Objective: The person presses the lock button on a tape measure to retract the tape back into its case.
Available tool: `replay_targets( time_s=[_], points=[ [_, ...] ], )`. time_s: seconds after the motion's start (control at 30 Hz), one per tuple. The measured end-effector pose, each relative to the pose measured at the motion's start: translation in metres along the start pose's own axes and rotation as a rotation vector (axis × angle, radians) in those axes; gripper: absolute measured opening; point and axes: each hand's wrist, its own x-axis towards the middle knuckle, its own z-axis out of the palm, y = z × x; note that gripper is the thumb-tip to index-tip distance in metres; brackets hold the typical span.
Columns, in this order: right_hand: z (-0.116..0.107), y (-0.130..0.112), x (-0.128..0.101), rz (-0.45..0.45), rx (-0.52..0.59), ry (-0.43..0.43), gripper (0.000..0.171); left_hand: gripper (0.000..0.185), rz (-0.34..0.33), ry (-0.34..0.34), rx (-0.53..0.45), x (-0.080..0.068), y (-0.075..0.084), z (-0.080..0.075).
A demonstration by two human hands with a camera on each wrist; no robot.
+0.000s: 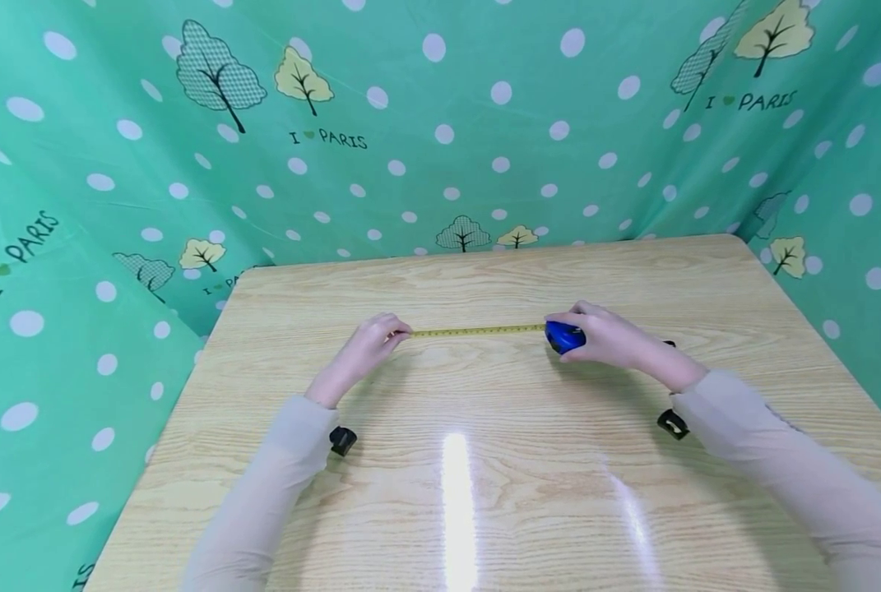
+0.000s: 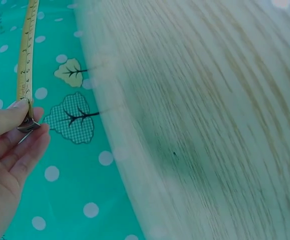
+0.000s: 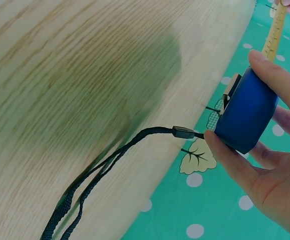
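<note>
A blue tape measure case (image 1: 563, 336) (image 3: 245, 116) is gripped in my right hand (image 1: 605, 335) (image 3: 270, 145), fingers and thumb curled round it above the wooden table (image 1: 484, 460). Its yellow tape (image 1: 477, 331) (image 2: 26, 47) (image 3: 274, 31) runs out leftward to my left hand (image 1: 372, 343) (image 2: 9, 150), which pinches the metal end hook (image 2: 27, 123) between thumb and fingers. A black wrist strap (image 3: 104, 170) hangs from the case onto the table.
A green polka-dot curtain (image 1: 440, 123) with tree prints surrounds the table on three sides. Black wrist-camera mounts (image 1: 342, 440) (image 1: 672, 423) sit under both sleeves. The table's left edge (image 1: 181, 395) lies close to my left arm.
</note>
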Motion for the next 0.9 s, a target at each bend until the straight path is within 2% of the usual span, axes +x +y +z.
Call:
replay_targets(
  time_s=[0.33, 0.9],
  points=[
    [0.004, -0.003, 0.003, -0.009, -0.013, 0.009, 0.062, 0.008, -0.040, -0.026, -0.016, 0.005, 0.003, 0.003],
    [0.008, -0.010, 0.009, -0.017, -0.019, 0.011, 0.063, 0.007, -0.030, -0.036, -0.043, 0.011, 0.014, 0.011]
  ],
)
